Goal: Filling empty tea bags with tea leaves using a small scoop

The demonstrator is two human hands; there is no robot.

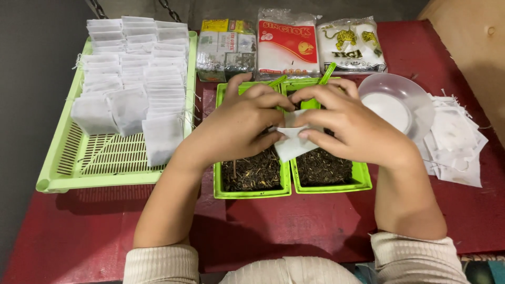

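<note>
Both hands meet over two green boxes [286,184] full of dark tea leaves. The left hand [239,126] and right hand [344,121] each pinch a small white paper bag [292,143] between them. At ten o'clock sits a green tray [68,168] of filled bags. At two o'clock stands a clear bowl [394,92].

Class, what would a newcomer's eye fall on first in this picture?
First, the left hand and right hand pinching a small white paper bag at the centre, above two green trays of dark loose tea. Next, the rows of filled white bags in the pale green slotted tray on the left.
</note>
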